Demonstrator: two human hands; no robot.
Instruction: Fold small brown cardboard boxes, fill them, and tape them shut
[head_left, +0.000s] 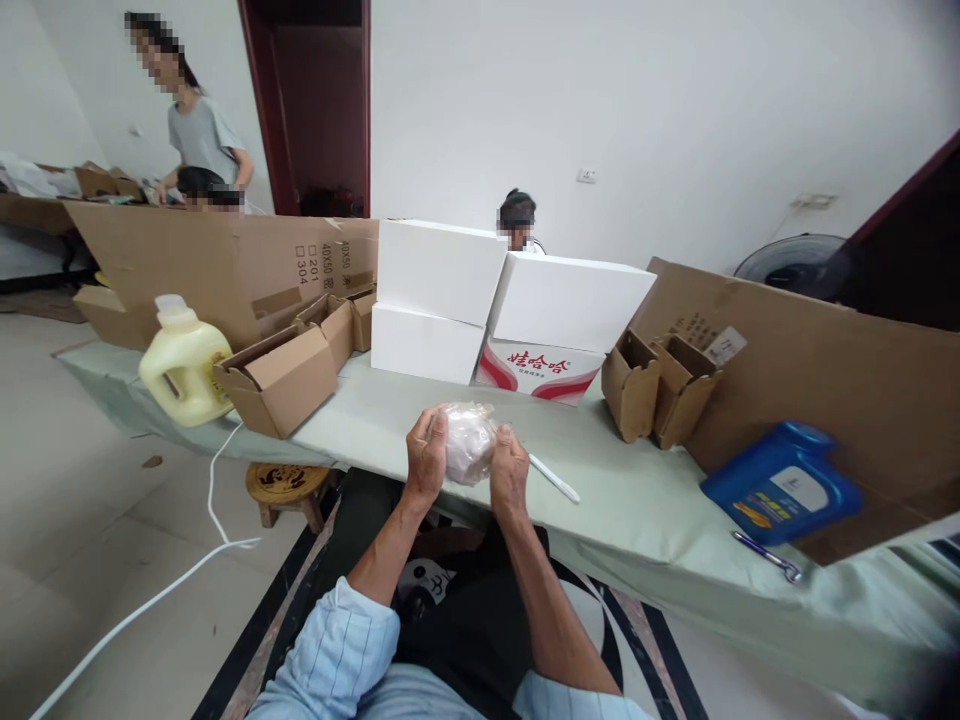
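Observation:
My left hand (pixel 426 458) and my right hand (pixel 510 472) are closed round a crumpled, clear plastic-wrapped bundle (pixel 469 441), one on each side. I hold it just above the near edge of the pale green table (pixel 600 470). What is inside the wrap I cannot make out. A white stick-like tool (pixel 553 478) lies on the table just right of my right hand.
Small open cardboard boxes (pixel 281 375) and a yellow jug (pixel 182 362) sit at left. White boxes (pixel 510 300) are stacked at the back. More small cartons (pixel 660 385), a blue jug (pixel 780 485) and metal pliers (pixel 769 556) lie at right. Other people work behind cardboard sheets. A wooden stool (pixel 289 487) stands below.

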